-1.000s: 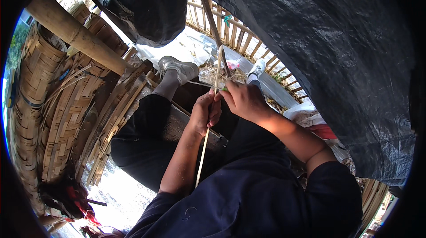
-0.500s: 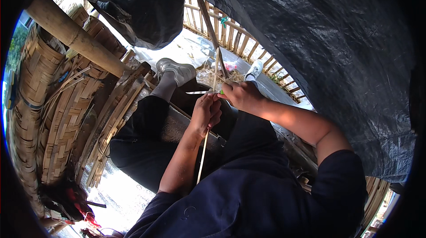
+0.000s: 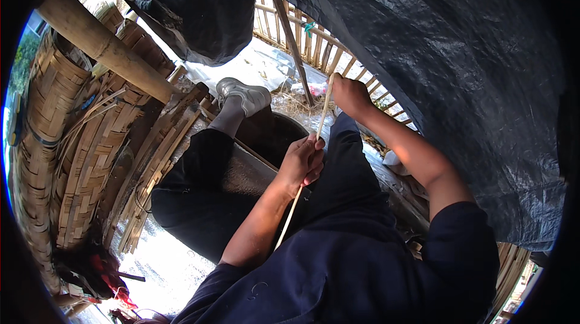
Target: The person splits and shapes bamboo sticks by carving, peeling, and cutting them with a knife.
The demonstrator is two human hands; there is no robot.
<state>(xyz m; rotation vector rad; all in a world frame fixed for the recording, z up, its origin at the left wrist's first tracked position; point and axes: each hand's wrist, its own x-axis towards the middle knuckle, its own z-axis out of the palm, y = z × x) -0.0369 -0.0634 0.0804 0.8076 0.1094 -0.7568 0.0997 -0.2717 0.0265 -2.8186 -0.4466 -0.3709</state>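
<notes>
A long, thin pale bamboo strip (image 3: 325, 106) runs slantwise from near my lap up to the right, in front of me. My left hand (image 3: 299, 162) is closed around its middle, with thumb and fingertips pinching it. At the far upper end, my right hand (image 3: 352, 95) is closed, its fingers meeting the strip's tip. No knife shows now; whether one is inside or behind my right hand I cannot tell. Below the strip, between my legs, lies a dark round hollow (image 3: 281, 136), partly hidden by my left hand.
Woven bamboo rolls (image 3: 45, 124) and split slats (image 3: 154, 182) stand at the left under a thick bamboo pole (image 3: 103, 46). A black plastic sheet (image 3: 435, 40) hangs at the right. Beyond are a slatted bamboo fence (image 3: 326, 46), a slanting stick (image 3: 290, 28) and shavings (image 3: 293, 101).
My right hand has moved away and right, to the strip's far end. The green-handled knife by it is out of sight. My left hand has shifted slightly right, and the strip leans more rightward.
</notes>
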